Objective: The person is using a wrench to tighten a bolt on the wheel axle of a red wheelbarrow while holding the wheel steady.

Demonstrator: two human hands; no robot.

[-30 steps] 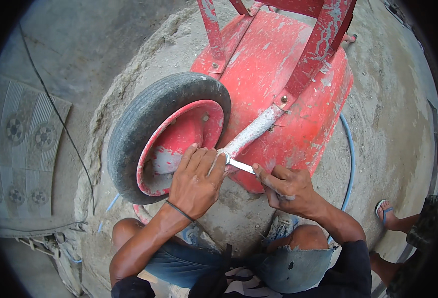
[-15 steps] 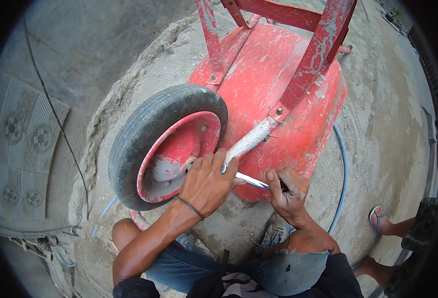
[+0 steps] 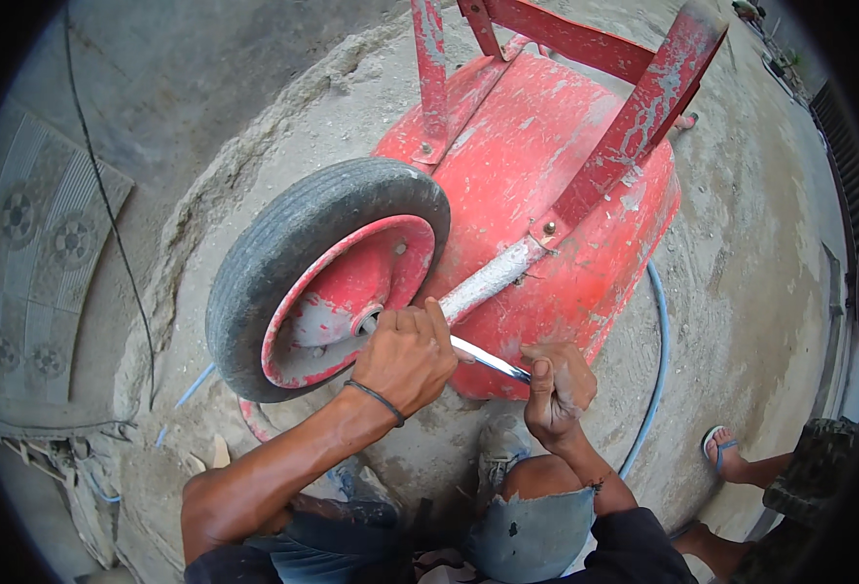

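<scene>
An upturned red wheelbarrow (image 3: 546,146) with worn, patchy paint lies in front of me. Its black-tyred wheel (image 3: 254,263) has a red rim and faces me on the left. My left hand (image 3: 405,355) is closed round one end of a shiny metal wrench (image 3: 491,358), by the wheel's hub and the end of the pale frame tube (image 3: 493,277). That hand hides the wrench's head and whatever it sits on. My right hand (image 3: 558,394) grips the other end, thumb up against the handle.
A blue hose (image 3: 661,341) curves over the dusty ground right of the tray. Another person's sandalled foot (image 3: 726,450) is at the lower right. Patterned tiles (image 3: 45,243) and a dark cable (image 3: 108,200) lie on the left. My bent knees are close below the wrench.
My right hand has moved slightly down toward me with the wrench's handle end, so the wrench slants more. The left hand stays at the hub. The whole view has shifted a little.
</scene>
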